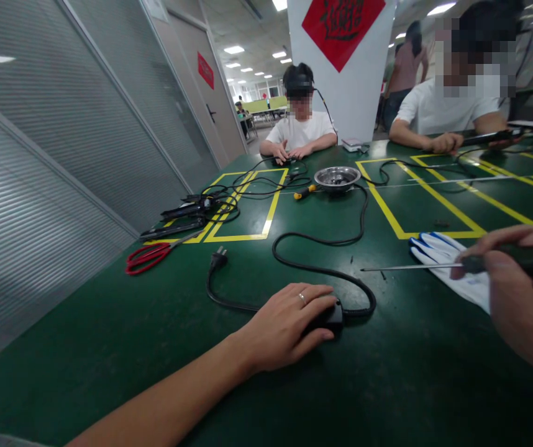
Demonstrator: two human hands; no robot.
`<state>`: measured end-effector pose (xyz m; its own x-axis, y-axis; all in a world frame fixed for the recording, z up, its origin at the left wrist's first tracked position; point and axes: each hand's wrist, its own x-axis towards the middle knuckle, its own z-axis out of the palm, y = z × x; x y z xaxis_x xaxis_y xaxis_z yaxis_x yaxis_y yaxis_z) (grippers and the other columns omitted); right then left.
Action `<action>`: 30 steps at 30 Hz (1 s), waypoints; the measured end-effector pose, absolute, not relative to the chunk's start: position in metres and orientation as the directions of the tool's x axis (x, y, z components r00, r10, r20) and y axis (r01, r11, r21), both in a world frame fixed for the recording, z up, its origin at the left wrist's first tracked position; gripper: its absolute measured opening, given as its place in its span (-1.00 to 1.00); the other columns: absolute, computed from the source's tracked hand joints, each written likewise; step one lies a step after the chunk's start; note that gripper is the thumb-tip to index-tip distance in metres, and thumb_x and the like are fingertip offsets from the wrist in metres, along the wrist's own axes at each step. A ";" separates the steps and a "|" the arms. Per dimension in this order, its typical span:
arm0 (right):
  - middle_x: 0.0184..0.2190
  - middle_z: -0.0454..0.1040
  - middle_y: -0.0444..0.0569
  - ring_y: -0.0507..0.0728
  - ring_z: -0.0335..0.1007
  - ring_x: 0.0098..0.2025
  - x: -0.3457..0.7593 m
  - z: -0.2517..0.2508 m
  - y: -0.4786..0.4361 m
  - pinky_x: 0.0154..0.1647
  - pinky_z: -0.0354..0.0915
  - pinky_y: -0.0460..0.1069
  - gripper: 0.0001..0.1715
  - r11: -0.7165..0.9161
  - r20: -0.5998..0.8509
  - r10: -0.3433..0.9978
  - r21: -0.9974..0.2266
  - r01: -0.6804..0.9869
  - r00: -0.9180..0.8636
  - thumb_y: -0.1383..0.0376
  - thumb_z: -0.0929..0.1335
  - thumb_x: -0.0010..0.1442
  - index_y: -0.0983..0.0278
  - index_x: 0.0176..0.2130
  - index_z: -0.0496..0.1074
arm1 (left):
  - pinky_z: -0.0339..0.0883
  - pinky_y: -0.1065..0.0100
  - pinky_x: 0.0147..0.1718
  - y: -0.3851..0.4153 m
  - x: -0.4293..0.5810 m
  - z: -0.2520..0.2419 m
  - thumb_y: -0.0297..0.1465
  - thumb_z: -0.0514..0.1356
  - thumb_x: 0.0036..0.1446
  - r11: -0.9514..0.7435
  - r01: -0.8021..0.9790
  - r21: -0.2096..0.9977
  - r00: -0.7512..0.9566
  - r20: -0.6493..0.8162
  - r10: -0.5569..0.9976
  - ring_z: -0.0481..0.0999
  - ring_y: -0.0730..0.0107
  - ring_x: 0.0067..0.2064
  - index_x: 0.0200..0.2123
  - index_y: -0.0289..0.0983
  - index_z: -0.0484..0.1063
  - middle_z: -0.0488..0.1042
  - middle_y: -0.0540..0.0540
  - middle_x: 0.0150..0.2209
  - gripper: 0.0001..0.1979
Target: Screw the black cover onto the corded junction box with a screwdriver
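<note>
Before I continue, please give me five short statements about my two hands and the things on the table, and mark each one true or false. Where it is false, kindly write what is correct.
1. The left hand holds a black box. True.
2. The right hand holds a pair of pliers. False: it holds a screwdriver.
3. The plug has its prongs bare, in no socket. True.
4. The scissors have blue handles. False: the handles are red.
5. The metal bowl stands farther from the wearer than the black box. True.
</note>
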<state>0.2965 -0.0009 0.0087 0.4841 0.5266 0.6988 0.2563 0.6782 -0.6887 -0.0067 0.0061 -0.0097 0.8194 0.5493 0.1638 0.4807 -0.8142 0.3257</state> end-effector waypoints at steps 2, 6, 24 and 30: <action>-0.40 0.40 -0.06 0.22 0.42 -0.40 0.293 0.000 -0.004 -0.49 0.42 0.17 -0.49 0.688 0.777 0.537 -0.629 0.362 0.328 0.49 0.46 -0.21 0.22 -0.22 0.30 | 0.15 0.13 0.13 0.005 -0.007 -0.010 -0.23 0.01 0.31 -0.814 0.470 0.342 0.827 0.152 0.541 0.25 0.18 0.16 0.17 -0.24 0.15 0.21 -0.16 0.22 -0.58; -0.34 0.41 -0.02 0.25 0.43 -0.31 0.292 -0.011 -0.008 -0.37 0.42 0.23 -0.47 0.695 0.806 0.572 -0.576 0.429 0.156 0.51 0.44 -0.19 0.21 -0.21 0.27 | 0.19 0.12 0.10 0.005 -0.005 -0.011 -0.25 0.03 0.30 -0.808 0.462 0.365 0.833 0.134 0.537 0.26 0.16 0.15 0.13 -0.24 0.20 0.22 -0.18 0.20 -0.62; -0.50 0.32 -0.13 0.09 0.32 -0.43 0.277 0.017 -0.011 -0.66 0.32 -0.03 -0.82 0.543 0.368 0.724 -0.826 -0.153 0.584 0.41 0.40 -0.17 0.24 -0.45 0.36 | 0.24 0.14 0.05 0.003 -0.005 -0.006 -0.28 0.04 0.30 -0.808 0.470 0.355 0.821 0.159 0.548 0.32 0.16 0.09 0.06 -0.24 0.29 0.29 -0.19 0.12 -0.69; -0.51 0.37 -0.09 0.12 0.33 -0.48 0.275 0.016 -0.013 -0.68 0.27 0.00 -0.83 0.505 0.354 0.749 -0.852 -0.136 0.560 0.39 0.39 -0.13 0.24 -0.42 0.36 | 0.24 0.15 0.04 0.004 -0.004 -0.007 -0.26 0.03 0.31 -0.807 0.474 0.352 0.823 0.149 0.548 0.32 0.18 0.07 0.07 -0.25 0.29 0.29 -0.18 0.11 -0.68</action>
